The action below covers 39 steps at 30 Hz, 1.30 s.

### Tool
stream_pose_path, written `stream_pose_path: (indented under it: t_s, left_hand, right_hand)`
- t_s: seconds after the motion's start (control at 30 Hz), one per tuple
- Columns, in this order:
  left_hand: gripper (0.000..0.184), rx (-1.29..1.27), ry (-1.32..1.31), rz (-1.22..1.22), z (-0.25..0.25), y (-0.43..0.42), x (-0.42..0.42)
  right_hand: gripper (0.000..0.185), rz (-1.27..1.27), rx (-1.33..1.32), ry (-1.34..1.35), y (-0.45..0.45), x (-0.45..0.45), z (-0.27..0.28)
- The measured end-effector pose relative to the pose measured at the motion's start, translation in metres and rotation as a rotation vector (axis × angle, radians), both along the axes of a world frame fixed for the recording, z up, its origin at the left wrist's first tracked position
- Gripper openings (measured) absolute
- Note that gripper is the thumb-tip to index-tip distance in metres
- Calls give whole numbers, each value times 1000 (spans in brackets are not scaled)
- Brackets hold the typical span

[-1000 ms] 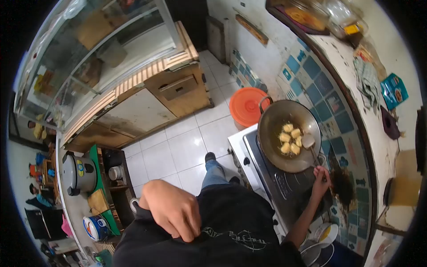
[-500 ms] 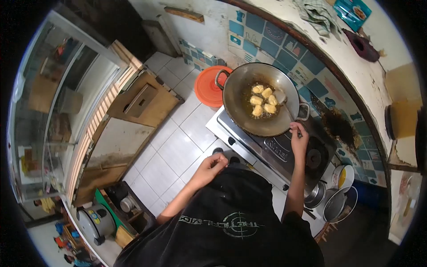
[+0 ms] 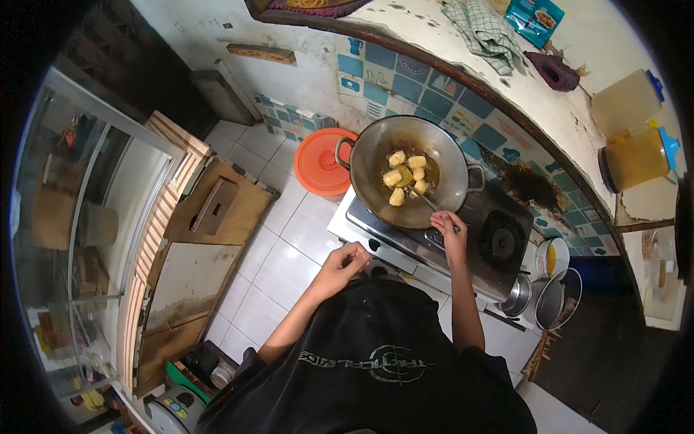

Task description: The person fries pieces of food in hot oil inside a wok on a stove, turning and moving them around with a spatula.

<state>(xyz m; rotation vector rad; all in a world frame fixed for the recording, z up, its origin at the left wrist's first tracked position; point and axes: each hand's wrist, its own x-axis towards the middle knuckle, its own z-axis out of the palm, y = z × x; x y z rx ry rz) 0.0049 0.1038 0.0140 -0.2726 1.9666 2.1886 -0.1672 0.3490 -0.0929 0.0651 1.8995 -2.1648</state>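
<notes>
A metal wok point(image 3: 434, 210) with two loop handles sits on the stove point(image 3: 477, 253). Several chunky, pale-yellow pieces of food point(image 3: 392, 178) lie in a shallow pool of oil at its bottom. Gripped in my right hand point(image 3: 451, 230), at the wok's near right rim, is a thin-handled spatula point(image 3: 423, 198). Its head reaches in among the pieces, partly hidden by them. My left hand point(image 3: 345, 263) hovers before the stove's front edge, fingers curled closed, with nothing visible in it and away from the wok.
An orange-lidded bucket point(image 3: 323, 160) stands on the floor left of the stove. Right of the stove are metal pots point(image 3: 515, 298) and a white container point(image 3: 552, 256). A ledge point(image 3: 405, 32) runs above the tiles, holding a checked cloth point(image 3: 481, 32). A wooden cabinet point(image 3: 210, 217) stands at left.
My right hand has drawn the spatula from the wok's right side to its middle, among the food pieces. The pieces have shifted slightly. The camera view has turned; my left hand stays curled.
</notes>
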Motion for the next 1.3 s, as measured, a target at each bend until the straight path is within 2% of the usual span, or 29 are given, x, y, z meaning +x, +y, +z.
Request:
stream_pose_path:
  t_s: [0.1, 0.3, 0.33, 0.43, 0.53, 0.73, 0.83, 0.93, 1.13, 1.23, 1.27, 1.3]
  left_hand:
    - [21, 37, -49, -50, -6, -10, 4]
    - [22, 44, 1, -130, -34, -24, 5]
    - [22, 52, -35, -146, -27, -27, 5]
    - [22, 111, -74, -181, -33, -34, 4]
    - [22, 98, -41, -202, -40, -37, 1]
    - [20, 98, -18, -160, -26, -49, 0]
    - [21, 78, 2, -94, -30, -55, 6]
    - [21, 88, -12, -55, -34, -58, 14]
    - [22, 80, -47, -15, -26, -58, 18]
    - [22, 93, -62, 21, -22, -58, 13]
    - [22, 89, -58, 32, -21, -59, 11]
    - [22, 105, -54, 43, -22, -59, 9]
  right_hand:
    - [31, -27, 22, 84, -6, 12, 5]
    - [29, -16, 289, 233, -11, 43, 26]
    - [27, -1, 367, 254, -13, 48, 35]
    - [29, 25, 388, 339, -19, 57, 48]
    - [20, 7, 515, 412, -19, 62, 68]
    - [20, -111, 701, 548, -1, 33, 61]
    - [19, -169, 647, 493, 9, 14, 38]
    - [20, -158, 699, 455, 13, 0, 33]
    - [22, -101, 501, 451, 18, -31, -3]
    - [24, -36, 459, 277, 14, -37, -13]
    - [26, -42, 289, 206, 10, -39, -16]
    - [26, -41, 246, 169, 9, -42, -18]
